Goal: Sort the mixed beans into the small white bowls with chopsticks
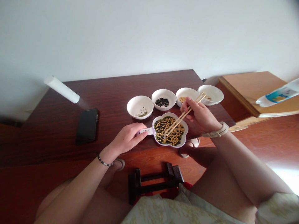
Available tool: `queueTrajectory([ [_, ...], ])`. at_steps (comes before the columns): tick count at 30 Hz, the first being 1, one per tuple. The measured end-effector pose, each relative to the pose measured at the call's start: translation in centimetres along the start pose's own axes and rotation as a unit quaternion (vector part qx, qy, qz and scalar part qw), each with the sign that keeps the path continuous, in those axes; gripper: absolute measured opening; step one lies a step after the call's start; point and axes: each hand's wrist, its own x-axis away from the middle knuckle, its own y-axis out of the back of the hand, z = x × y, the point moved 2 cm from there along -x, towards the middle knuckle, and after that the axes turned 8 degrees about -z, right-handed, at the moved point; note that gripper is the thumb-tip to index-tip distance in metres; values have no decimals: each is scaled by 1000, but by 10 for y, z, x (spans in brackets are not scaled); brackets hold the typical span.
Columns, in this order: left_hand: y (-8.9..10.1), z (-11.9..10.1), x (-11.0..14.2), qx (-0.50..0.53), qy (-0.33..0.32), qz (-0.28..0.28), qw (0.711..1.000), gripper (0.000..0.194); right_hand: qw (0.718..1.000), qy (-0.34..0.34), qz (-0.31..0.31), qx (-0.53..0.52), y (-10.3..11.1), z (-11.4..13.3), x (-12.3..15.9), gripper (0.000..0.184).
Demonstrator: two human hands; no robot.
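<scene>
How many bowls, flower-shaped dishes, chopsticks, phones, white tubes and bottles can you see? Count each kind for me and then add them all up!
White bowls: 4
Flower-shaped dish: 1
Chopsticks: 2
Black phone: 1
White tube: 1
Bottle: 1
Total: 10

Legible texts, brands or numbers: none. Item one: the flower-shaped dish (186, 127) carries small dark characters on its pale handle (148, 132), too small to read. Item two: the plastic bottle (293, 88) bears a blue label (277, 96) with a yellow patch; its lettering is indistinct.
</scene>
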Motion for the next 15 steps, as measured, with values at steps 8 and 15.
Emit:
queueTrajectory([
  [8,0,0,-1,2,-4,-2,1000,32,995,15,-46,-92,24,14,-16,49],
  [15,0,-1,-2,-3,5,-2,1000,30,978,67,-138,-141,64,30,-35,46],
])
